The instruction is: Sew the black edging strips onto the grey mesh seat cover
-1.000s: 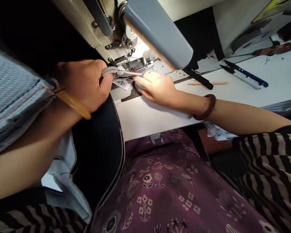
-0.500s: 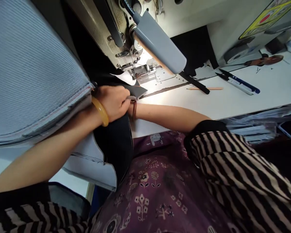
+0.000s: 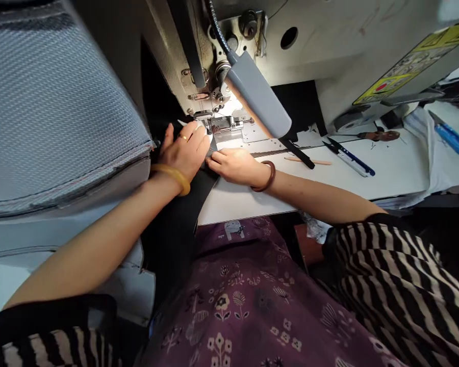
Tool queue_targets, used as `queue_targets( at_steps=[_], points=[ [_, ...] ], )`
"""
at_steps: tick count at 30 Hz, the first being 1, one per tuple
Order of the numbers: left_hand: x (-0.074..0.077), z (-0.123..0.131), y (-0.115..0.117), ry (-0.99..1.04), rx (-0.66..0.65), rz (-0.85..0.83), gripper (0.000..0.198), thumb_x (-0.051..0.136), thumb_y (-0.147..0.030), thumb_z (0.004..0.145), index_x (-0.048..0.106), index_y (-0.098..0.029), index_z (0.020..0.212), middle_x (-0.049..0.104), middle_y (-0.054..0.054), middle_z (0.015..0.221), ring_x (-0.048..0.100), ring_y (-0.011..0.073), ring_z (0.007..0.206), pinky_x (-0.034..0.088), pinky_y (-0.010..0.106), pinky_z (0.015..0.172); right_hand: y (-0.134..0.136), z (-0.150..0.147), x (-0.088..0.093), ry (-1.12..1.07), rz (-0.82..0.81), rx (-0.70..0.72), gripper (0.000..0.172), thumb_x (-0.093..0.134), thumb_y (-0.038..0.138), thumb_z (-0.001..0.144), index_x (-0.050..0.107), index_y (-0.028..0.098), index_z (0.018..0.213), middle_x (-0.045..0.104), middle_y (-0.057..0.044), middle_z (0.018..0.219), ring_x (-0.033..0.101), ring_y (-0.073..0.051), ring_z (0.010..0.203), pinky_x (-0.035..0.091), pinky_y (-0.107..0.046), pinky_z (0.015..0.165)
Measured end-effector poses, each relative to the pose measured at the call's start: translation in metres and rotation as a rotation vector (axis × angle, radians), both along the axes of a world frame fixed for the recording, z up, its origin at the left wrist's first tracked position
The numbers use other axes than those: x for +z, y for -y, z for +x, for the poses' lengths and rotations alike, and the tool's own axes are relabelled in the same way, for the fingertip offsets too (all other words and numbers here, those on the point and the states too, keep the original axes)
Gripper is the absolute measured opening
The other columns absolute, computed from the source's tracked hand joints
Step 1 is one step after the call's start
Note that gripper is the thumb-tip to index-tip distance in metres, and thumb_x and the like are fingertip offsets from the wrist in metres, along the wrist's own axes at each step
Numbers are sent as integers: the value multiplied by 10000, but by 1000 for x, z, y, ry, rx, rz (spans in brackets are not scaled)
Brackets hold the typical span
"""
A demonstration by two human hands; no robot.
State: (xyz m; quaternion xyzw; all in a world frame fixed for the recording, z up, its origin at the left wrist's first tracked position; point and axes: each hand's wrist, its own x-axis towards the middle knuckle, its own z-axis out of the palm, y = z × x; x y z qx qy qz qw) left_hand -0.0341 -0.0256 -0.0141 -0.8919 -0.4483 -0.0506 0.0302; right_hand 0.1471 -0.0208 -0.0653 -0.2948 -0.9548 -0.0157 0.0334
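My left hand (image 3: 187,150), with a yellow bangle at the wrist, lies on the work close to the sewing machine's presser foot (image 3: 204,117). Its fingers are stretched forward and its thumb stands apart. Beside it my right hand (image 3: 235,164), with a brown bangle, pinches the edge of a black fabric piece (image 3: 176,229). The black fabric hangs down over the front of the table to my lap. A small white piece (image 3: 182,123) shows past my left fingers. The exact stitching spot is partly hidden by my left hand.
A bulky grey textured panel (image 3: 72,112) rises on the left. A grey lamp (image 3: 258,97) hangs over the needle area. To the right lie a pencil (image 3: 313,161), a black strip (image 3: 298,154), thread snips (image 3: 350,159), brown-handled scissors (image 3: 380,135) and a blue-handled tool (image 3: 453,133).
My left hand has moved from a curled grip to fingers stretched near the presser foot. My right hand, hidden behind it before, now shows beside it on the fabric edge. The view has shifted.
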Motion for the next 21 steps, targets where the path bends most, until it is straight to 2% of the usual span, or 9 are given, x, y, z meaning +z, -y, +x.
queue_targets(
  at_steps=[3,5,9,12,15,21],
  points=[
    [-9,0,-20,-40,199,-5,330,356,-106,882,639,-178,1036,637,142,1075,538,310,1137,395,498,965,3,-6,-1,29,-24,-13,394,259,109,965,559,108,1220,636,-137,1036,534,-211,864,317,-319,609],
    [-14,-3,-31,-33,236,3,288,398,-129,883,659,-190,985,642,128,1054,550,292,1099,406,467,948,6,-3,-3,3,-22,-34,406,265,121,966,556,114,1249,634,-147,1100,534,-217,898,334,-325,616],
    [-20,-9,-39,-106,59,-24,315,365,-139,904,674,-204,908,677,92,1005,559,265,1069,378,482,986,6,3,-5,-22,-16,-19,401,293,126,956,586,100,1228,636,-152,1162,534,-207,915,363,-326,657],
    [-19,-7,-39,-185,-18,-72,331,357,-136,904,683,-188,882,689,93,907,593,241,963,442,384,847,6,3,-6,-41,-13,-33,396,289,132,961,609,114,1193,656,-132,1141,530,-203,899,354,-323,643],
    [-16,-4,-39,-233,-103,-72,377,322,-121,905,693,-173,865,674,98,816,602,228,862,422,330,678,6,2,-6,-88,-17,-51,384,291,128,969,629,128,1150,668,-121,1116,525,-194,878,336,-317,624],
    [-15,-9,-46,-247,-264,-30,430,272,-119,934,686,-173,828,617,59,693,590,198,764,339,312,607,6,-2,-8,-116,43,-47,385,277,102,969,654,105,1048,685,-120,1007,514,-191,807,287,-333,589]
  ],
)
